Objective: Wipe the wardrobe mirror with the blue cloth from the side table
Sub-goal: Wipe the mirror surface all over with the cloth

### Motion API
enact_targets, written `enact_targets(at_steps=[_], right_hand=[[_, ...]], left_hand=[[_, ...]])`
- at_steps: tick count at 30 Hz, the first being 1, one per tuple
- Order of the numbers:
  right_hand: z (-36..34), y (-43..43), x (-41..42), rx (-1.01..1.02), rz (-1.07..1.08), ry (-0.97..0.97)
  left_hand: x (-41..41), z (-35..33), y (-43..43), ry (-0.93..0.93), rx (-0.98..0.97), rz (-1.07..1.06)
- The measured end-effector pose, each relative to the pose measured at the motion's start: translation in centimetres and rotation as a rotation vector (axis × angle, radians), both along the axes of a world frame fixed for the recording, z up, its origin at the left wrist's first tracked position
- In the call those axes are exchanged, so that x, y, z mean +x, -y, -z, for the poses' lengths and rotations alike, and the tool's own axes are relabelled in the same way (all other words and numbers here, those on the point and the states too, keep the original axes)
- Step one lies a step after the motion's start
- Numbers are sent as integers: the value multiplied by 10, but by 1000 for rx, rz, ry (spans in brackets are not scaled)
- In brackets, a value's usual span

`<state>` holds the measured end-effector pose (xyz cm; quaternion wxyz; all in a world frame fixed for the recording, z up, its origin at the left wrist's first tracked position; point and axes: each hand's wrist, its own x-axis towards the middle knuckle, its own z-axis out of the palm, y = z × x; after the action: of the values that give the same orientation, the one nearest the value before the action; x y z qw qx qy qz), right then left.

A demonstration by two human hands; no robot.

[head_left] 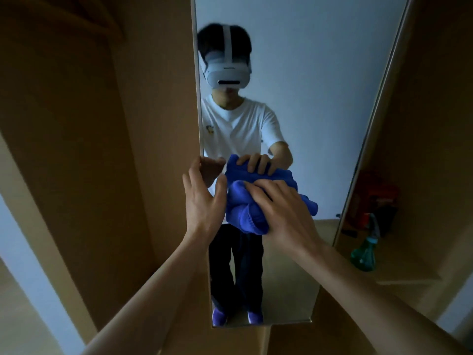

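Cloth [240,201], bunched, sits pressed against the mirror [320,98] near its left edge, under your right hand [284,213], whose fingers curl over it. Your left hand [202,198] is spread flat just beside it, holding nothing.

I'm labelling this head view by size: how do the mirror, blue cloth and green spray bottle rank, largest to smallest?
1. mirror
2. blue cloth
3. green spray bottle
The bottle sits farther off, so its rank below the cloth is unsure.

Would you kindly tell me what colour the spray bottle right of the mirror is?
The spray bottle is teal green, head view.
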<state>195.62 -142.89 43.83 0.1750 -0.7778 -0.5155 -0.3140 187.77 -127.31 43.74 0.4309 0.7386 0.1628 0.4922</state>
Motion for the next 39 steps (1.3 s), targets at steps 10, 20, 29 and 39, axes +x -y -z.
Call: enact_targets(at_steps=[10,20,29,39], right_hand=[[-124,13,12,123,66,298],[-208,11,28,191,74,462],[-280,7,47,204,87,648],[-348,7,58,273,132,742]], left_hand=[[21,-104,7,96,49,-106],[31,-190,12,139,180,-157],[47,-252,3,167,287,-233],[46,-325,4,203,364,-291]])
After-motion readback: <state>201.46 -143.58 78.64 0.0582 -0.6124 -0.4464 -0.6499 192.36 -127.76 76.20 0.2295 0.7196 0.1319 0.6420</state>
